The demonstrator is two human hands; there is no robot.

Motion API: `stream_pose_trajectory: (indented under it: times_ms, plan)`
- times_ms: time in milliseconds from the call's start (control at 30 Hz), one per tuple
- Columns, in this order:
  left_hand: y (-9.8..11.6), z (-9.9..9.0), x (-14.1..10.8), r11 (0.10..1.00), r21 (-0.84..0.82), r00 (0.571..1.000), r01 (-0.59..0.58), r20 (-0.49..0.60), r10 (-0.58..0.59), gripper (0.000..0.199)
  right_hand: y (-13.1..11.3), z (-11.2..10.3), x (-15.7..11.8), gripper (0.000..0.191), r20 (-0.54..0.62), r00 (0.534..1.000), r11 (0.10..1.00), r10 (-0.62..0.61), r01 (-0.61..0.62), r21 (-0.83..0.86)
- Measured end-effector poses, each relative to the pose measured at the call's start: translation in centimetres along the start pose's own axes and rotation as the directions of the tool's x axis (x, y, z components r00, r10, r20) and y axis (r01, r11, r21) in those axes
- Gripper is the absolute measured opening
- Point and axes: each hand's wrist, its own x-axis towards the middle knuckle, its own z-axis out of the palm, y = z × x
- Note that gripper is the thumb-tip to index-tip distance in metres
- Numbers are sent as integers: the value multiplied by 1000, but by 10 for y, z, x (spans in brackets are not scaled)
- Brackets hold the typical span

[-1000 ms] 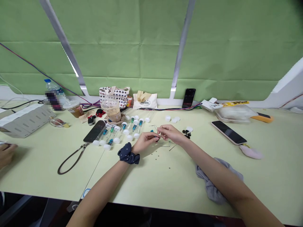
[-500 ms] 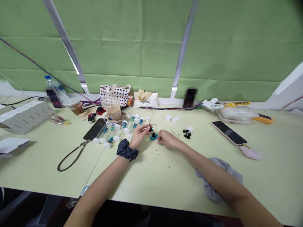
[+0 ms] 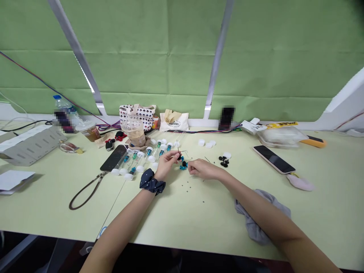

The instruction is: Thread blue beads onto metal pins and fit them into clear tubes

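Observation:
My left hand (image 3: 168,163), with a dark dotted scrunchie (image 3: 152,182) on its wrist, pinches a small round black piece (image 3: 179,156). A thin bent metal wire (image 3: 178,145) sticks up beside its fingertips. Just right of it, my right hand (image 3: 204,168) is closed with its fingers curled down; whatever they hold is hidden. Between the hands lie small blue parts (image 3: 182,167) and another black piece (image 3: 184,163). Thin metal rods (image 3: 207,159) and several black round pieces (image 3: 223,163) lie beyond the right hand. Tiny grey bits (image 3: 187,187) are scattered nearer me.
Left of my hands lie clear tubes (image 3: 132,164) with white caps, a phone (image 3: 114,158) with a strap, and an iced drink cup (image 3: 135,135). White caps (image 3: 209,145) sit behind. At right are another phone (image 3: 273,159) and a grey cloth (image 3: 257,227) under my right forearm.
My right hand has shifted slightly left and down the table, covering thin rods seen beneath it before. My left hand keeps its pinch on the black piece. The view has tilted a little.

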Motion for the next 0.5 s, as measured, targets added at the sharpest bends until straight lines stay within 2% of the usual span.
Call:
stream_pose_trajectory:
  times_ms: [67,133,300,367,500]
  plan:
    - [0,0,0,1000,-3,1000,5,-1,-5,33,0,-5,-2,15,96,990,991,-99,90,99]
    - [0,-1,1,1000,1,1000,13,-2,-13,34,0,-7,-4,19,191,970,980,-149,119,157]
    - [-1,-1,1,1000,2,1000,17,-7,-17,35,0,-3,-5,25,412,906,973,-97,0,229]
    - [-1,-1,1,1000,0,1000,11,-4,-11,34,0,-1,-5,26,443,893,974,-74,-30,223]
    - [-1,0,0,1000,-10,1000,15,-3,-15,32,-1,0,-6,31,462,884,984,-68,-16,177]
